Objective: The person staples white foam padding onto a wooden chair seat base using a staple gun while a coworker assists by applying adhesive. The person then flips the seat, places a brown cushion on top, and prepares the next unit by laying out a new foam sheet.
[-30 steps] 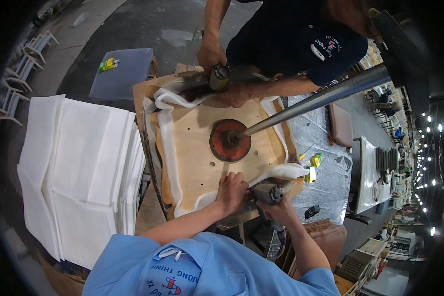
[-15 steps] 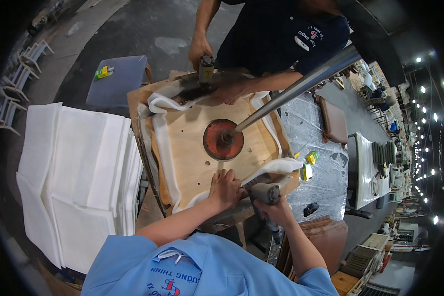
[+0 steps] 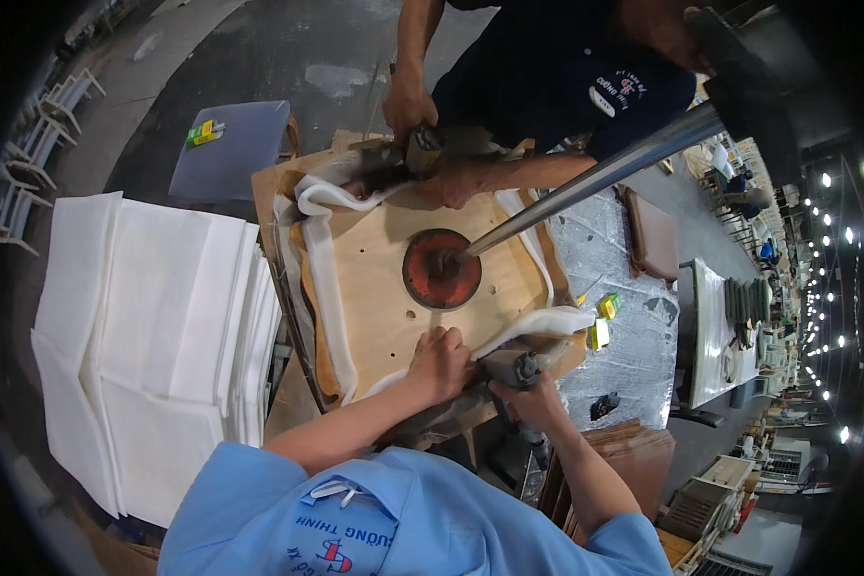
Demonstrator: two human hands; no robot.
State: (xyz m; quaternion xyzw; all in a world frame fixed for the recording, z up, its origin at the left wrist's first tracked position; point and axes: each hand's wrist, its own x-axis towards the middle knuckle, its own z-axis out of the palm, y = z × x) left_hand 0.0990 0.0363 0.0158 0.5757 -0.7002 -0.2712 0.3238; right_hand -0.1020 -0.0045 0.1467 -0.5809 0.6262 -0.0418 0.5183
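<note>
A plywood seat panel (image 3: pixel 379 312) lies with white padding (image 3: pixel 322 298) and a tan layer folded up around its edges. A red round disc (image 3: pixel 442 269) on a slanted metal rod (image 3: pixel 586 182) rests on its middle. My left hand (image 3: pixel 439 367) is closed at the near edge, knuckles on the plywood, gripping the edge of the cover; its fingertips are partly hidden. Closed around the handle of a staple gun (image 3: pixel 509 367), my right hand (image 3: pixel 538 401) keeps the tool's nose by that edge, right beside my left hand.
Across the panel, a co-worker in a dark shirt holds another staple gun (image 3: pixel 424 151) at the far edge. Stacked white foam sheets (image 3: pixel 154 317) stand at left. Small yellow-green boxes (image 3: pixel 600 333) lie on the plastic-covered table (image 3: pixel 634 370), and brown panels (image 3: pixel 634 461) sit at lower right.
My staple gun has tilted and shifted slightly left toward the panel's edge. The co-worker's staple gun has moved right and lower along the far edge. My left hand stays in place.
</note>
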